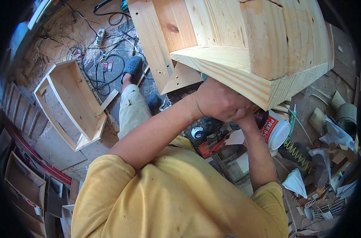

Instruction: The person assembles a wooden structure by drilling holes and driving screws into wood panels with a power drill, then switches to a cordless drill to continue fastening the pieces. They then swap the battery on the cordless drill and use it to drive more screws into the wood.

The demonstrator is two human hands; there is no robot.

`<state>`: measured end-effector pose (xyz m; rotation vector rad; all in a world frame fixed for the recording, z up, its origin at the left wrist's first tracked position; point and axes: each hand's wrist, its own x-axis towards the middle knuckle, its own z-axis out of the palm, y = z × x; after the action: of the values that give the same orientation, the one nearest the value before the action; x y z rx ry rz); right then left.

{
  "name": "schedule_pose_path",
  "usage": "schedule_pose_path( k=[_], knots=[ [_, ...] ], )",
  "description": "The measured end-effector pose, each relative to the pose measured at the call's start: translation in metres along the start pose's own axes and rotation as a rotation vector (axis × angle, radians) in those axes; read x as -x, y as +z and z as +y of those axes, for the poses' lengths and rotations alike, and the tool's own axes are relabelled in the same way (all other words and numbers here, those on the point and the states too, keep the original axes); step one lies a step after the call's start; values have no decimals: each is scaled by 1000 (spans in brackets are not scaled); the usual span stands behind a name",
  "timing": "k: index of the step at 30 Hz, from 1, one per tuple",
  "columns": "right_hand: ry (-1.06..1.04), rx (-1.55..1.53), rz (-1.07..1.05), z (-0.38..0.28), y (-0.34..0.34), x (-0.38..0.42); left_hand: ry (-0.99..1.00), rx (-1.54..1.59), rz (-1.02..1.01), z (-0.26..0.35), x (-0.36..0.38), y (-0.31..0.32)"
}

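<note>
A large pale wooden box [224,65] fills the top of the view, its near lower edge above my hands. Just under that edge my left hand [220,99] is closed, fingers curled. My right hand [244,114] meets it, also closed and partly hidden behind it. What they grip cannot be made out; small teal parts show beside them. A flat board [150,43] with drilled holes lies along the box's left side.
An open wooden frame box [75,105] stands at the left. Cables and a power strip [100,36] lie on the dusty floor near my foot in a clog [133,65]. At the right are a white bucket [279,135], a coiled yellow hose [297,154] and scattered scraps.
</note>
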<state>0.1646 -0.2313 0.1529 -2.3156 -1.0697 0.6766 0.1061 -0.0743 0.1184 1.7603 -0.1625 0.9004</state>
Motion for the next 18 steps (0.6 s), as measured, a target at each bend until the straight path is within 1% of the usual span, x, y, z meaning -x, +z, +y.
schedule_pose_path(
  k=[2,4,6,8,11,14,16,18],
  knots=[
    [-87,78,32,-1,2,-4,-2,11,27,-1,3,3],
    [-109,117,29,0,3,-5,-10,12,20,-3,6,5],
    [-51,119,-5,4,1,-3,-14,20,48,-1,5,5],
    [-73,107,-24,-4,-3,-11,-11,30,112,-1,1,4],
    [-66,51,-33,-9,-3,-12,-7,9,104,-1,0,1],
    [30,68,-45,-4,-2,-12,28,12,103,0,-2,-5],
    [64,110,-84,-4,-2,-13,16,-4,98,-1,-1,-6],
    [26,132,-119,-9,-5,-20,-10,4,57,-1,0,-8]
  ],
)
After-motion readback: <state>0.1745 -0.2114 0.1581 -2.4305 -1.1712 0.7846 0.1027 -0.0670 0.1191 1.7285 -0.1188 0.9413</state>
